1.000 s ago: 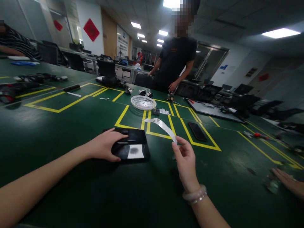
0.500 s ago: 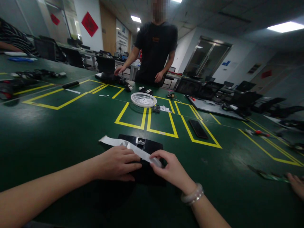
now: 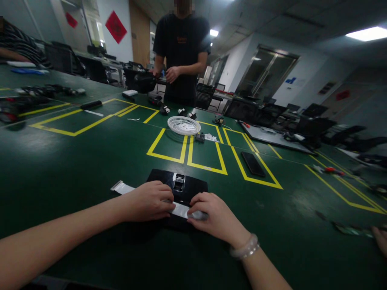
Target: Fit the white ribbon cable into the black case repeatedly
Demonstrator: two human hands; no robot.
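Note:
A flat black plate [image 3: 193, 185] with a small metal-edged socket [image 3: 179, 182] lies on the green table in front of me. Across its near half runs a white flat strip [image 3: 180, 210], its far left end sticking out past the plate. My left hand [image 3: 154, 200] is closed on the strip near its middle, fingertips pressing it toward the plate. The strip's right end is pinched between the thumb and fingers of my right hand [image 3: 208, 209]. A short stretch of strip shows between the hands; whether it is stuck to the plate I cannot tell.
Beyond the plate stand a white round basket [image 3: 184, 125] and a black phone [image 3: 253, 164] among yellow tape outlines. A person [image 3: 181, 52] stands across the table holding a dark object [image 3: 145, 81]. Another person's hand [image 3: 380, 237] is at the right edge.
The strip has moved nearer to me and left, uncovering the socket's lower part, and lies flatter. My left hand has shifted slightly left. The person opposite has lifted the dark object.

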